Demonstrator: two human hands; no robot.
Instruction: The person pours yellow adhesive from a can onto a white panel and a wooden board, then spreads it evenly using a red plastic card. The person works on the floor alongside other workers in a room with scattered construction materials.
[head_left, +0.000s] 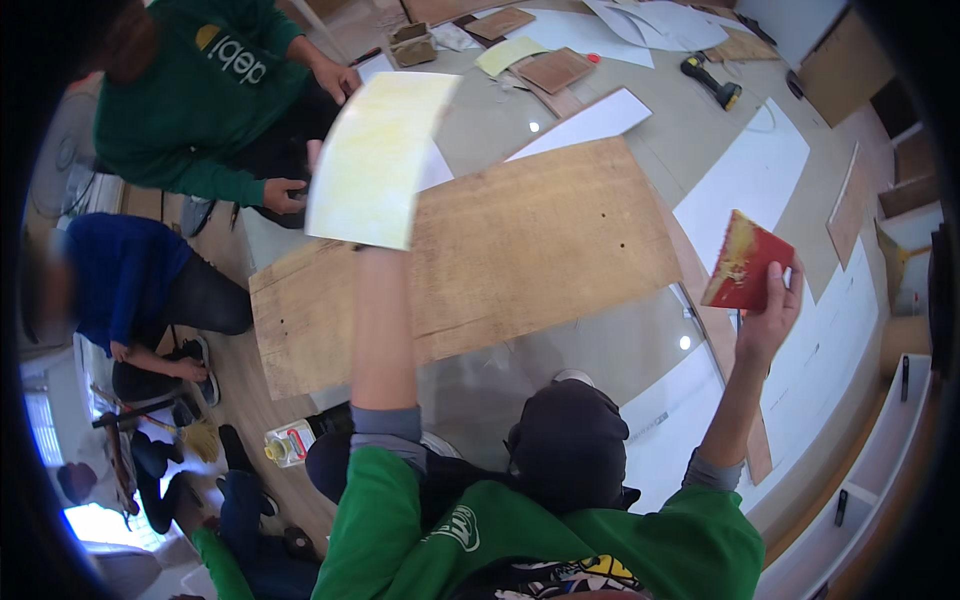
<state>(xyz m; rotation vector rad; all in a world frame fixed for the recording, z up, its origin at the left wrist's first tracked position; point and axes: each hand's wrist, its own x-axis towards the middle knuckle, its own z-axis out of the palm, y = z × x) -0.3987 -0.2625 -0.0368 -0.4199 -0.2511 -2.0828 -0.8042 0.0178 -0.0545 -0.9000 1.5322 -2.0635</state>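
Observation:
A thin, pale laminate sheet (382, 157) smeared with yellowish adhesive is raised at the end of my left forearm (384, 322). My left hand is hidden behind the sheet and holds it up; its fingers do not show. In my right hand (772, 315) is a flat red spreader (754, 262), its left edge caked with yellow adhesive. A large plywood board (525, 247) with a few small holes lies below and between my arms.
A co-worker's hands (285, 196) are close to the sheet's left edge. Another person (127, 277) sits at left. A cordless drill (711, 81), wood offcuts (556, 70) and white panels (750, 165) lie on the floor. A clear bottle (291, 442) stands or lies near my left knee.

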